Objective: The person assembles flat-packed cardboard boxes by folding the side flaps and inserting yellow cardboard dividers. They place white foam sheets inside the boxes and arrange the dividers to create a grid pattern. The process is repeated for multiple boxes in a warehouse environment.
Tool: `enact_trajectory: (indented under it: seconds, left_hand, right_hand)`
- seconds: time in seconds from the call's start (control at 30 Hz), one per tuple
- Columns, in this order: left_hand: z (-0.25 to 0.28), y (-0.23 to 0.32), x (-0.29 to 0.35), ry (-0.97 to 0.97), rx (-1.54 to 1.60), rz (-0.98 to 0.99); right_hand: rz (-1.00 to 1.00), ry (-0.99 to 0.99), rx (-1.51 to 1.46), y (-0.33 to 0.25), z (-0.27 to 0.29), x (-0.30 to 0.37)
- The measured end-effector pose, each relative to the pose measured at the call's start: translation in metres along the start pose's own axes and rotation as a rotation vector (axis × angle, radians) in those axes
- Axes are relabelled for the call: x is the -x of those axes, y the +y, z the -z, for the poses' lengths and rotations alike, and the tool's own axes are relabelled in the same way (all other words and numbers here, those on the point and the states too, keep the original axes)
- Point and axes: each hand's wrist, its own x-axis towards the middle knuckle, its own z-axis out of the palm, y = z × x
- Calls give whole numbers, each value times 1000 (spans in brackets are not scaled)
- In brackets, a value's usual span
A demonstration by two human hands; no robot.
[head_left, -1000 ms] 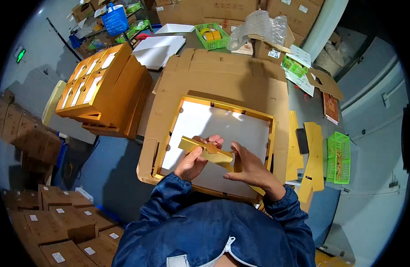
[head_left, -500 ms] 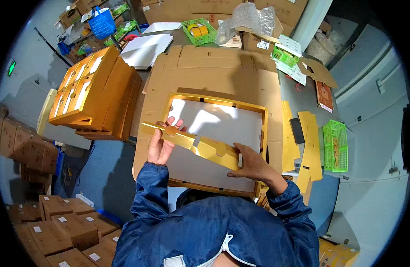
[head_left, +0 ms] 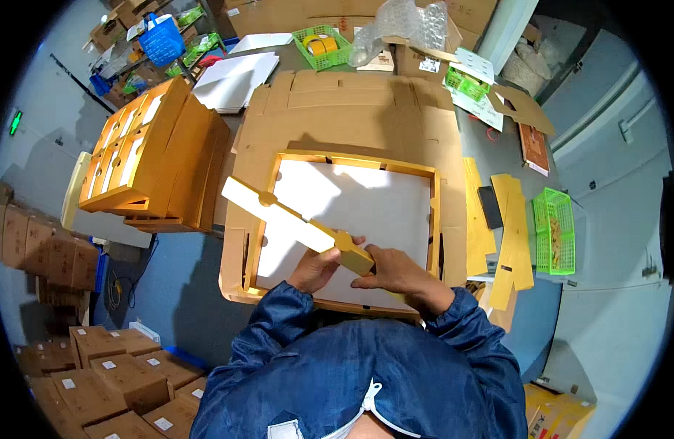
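Golden strip (head_left: 296,225) slants outward, its near end pinched by hands (head_left: 400,272) set close together.

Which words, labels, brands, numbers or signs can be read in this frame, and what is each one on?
Wording is not copied here; only where it stands:
Yellow package: large dark characters.
Blue bag: pale print, too small to read.
Green lit sign: too blurred.
White labels on brown cartons: too small.
Gold strip: no print visible.
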Motion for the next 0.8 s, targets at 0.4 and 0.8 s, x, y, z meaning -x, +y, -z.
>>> enact_trajectory:
  seconds: [0.4,0.8]
  left_hand:
    - [9,21,-5,146,-32,-109]
    - [0,-58,-10,62,132,137]
  right_hand:
    - [-33,55,-100,40,-1,10]
    - [344,624,287,37,-19,-4]
